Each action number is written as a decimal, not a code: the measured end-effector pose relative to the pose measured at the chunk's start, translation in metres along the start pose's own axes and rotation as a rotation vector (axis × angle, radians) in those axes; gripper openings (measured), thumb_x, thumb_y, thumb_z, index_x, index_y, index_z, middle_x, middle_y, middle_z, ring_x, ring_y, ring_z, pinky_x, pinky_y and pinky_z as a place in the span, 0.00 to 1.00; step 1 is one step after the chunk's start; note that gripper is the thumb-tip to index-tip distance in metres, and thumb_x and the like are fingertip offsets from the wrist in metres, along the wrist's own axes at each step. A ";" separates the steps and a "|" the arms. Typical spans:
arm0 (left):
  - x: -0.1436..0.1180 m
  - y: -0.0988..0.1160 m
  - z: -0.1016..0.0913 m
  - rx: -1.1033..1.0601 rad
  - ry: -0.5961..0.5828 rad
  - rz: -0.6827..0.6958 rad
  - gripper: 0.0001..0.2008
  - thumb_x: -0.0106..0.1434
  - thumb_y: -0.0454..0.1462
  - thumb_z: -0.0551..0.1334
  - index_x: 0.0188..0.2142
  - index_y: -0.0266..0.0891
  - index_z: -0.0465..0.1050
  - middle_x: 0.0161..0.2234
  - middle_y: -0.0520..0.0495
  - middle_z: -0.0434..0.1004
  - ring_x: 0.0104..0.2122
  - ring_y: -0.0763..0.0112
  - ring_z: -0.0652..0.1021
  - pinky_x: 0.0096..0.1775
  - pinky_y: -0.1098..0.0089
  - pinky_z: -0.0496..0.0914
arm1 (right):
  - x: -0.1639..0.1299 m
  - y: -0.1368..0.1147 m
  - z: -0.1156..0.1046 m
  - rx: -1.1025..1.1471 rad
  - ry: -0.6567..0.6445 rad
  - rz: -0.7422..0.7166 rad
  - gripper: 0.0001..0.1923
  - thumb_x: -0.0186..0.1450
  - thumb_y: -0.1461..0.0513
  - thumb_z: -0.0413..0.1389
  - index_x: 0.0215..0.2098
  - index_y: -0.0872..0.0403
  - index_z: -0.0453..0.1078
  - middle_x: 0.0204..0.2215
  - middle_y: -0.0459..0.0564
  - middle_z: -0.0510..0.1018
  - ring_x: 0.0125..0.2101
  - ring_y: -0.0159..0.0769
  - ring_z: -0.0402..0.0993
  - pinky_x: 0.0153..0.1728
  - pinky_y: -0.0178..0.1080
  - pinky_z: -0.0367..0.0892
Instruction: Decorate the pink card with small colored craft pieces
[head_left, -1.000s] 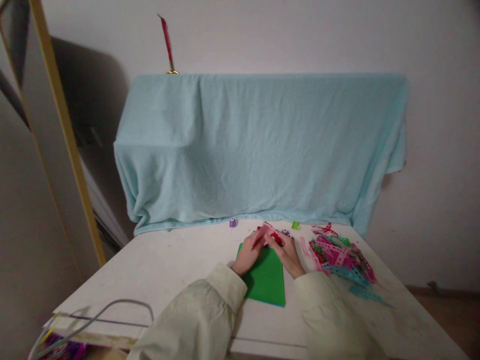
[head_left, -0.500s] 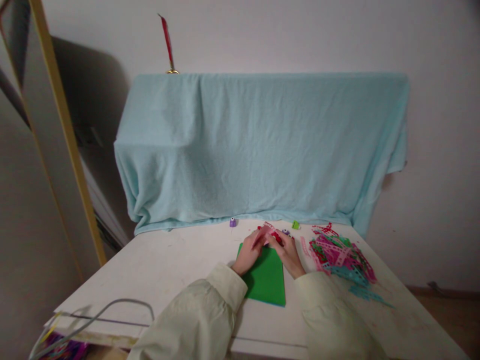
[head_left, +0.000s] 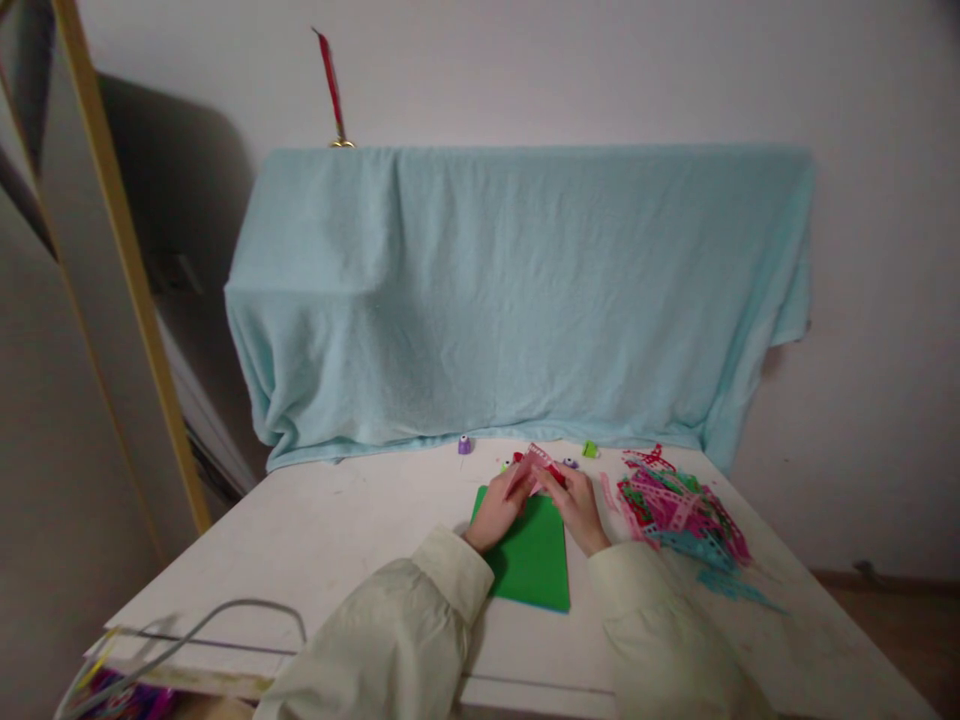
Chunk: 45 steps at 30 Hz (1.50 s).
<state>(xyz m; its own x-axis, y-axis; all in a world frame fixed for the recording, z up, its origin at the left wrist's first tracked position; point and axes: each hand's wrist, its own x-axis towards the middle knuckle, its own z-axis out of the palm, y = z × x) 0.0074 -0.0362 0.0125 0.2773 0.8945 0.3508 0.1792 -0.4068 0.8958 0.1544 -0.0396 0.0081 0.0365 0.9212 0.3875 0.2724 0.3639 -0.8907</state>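
Observation:
My left hand [head_left: 497, 512] is closed on a folded or bent piece of pink paper [head_left: 534, 458], whose far edge carries a row of cut-out holes. At the paper's right side, my right hand [head_left: 580, 508] grips a small red craft punch [head_left: 556, 474], partly hidden by the fingers. Both hands are over the far end of a stack of green paper [head_left: 529, 565] lying on the table. Just beyond the right hand sits a small purple punch [head_left: 571, 463]. Another purple punch [head_left: 465, 445] and a light green one [head_left: 590, 450] stand near the cloth.
A heap of pink, red, green and blue perforated paper strips [head_left: 679, 510] lies on the right of the white table [head_left: 360, 530]. Light blue cloth [head_left: 517, 290] hangs along the back. A grey cable [head_left: 247, 602] loops over the front left edge.
The hands stay in nearly the same place, with the fingers of my right hand shifting slightly on the red punch. The view has moved a little.

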 end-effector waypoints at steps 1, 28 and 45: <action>0.000 -0.001 0.000 0.002 -0.005 -0.009 0.16 0.64 0.45 0.53 0.34 0.35 0.72 0.22 0.49 0.72 0.27 0.69 0.70 0.32 0.71 0.64 | 0.000 0.000 0.000 -0.002 0.000 0.001 0.18 0.61 0.50 0.54 0.26 0.57 0.70 0.19 0.43 0.66 0.21 0.30 0.59 0.21 0.32 0.53; 0.000 -0.003 0.002 0.056 0.053 -0.026 0.18 0.66 0.43 0.50 0.46 0.36 0.72 0.26 0.48 0.74 0.28 0.69 0.71 0.34 0.70 0.66 | 0.000 -0.001 0.007 0.014 0.050 0.006 0.19 0.61 0.49 0.53 0.22 0.54 0.63 0.17 0.41 0.60 0.21 0.30 0.57 0.21 0.33 0.52; 0.001 -0.010 0.005 0.049 0.087 -0.064 0.20 0.66 0.47 0.49 0.41 0.35 0.72 0.20 0.52 0.68 0.22 0.72 0.68 0.28 0.73 0.62 | -0.001 -0.011 0.005 0.055 0.069 0.016 0.19 0.60 0.48 0.53 0.22 0.53 0.61 0.17 0.41 0.59 0.21 0.30 0.56 0.20 0.32 0.53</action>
<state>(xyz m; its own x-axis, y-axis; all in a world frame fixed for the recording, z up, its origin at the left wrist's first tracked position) 0.0103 -0.0323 0.0022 0.1809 0.9307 0.3179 0.2399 -0.3552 0.9035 0.1470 -0.0441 0.0161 0.1071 0.9158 0.3871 0.2182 0.3582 -0.9078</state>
